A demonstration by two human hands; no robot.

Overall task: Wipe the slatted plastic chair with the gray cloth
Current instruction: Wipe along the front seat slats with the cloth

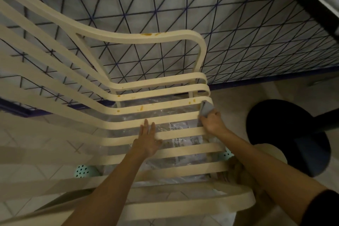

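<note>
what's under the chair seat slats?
Through the gaps in the chair slats: crinkled clear plastic sheeting and tiled floor. A mint polka-dot object shows at the left edge. What lies beneath the sheeting is too obscured to tell.

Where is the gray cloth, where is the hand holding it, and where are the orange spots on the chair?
gray cloth point(207, 109): head view, middle of the bunched fabric.
right hand point(212, 123): head view, back of the hand.
orange spots point(141, 108): head view, largest smear on a slat.

The chair point(165, 115) is cream with orange stains point(141, 108); the cloth point(207, 109) gray; the grid point(238, 42) dark blue triangles.
</note>
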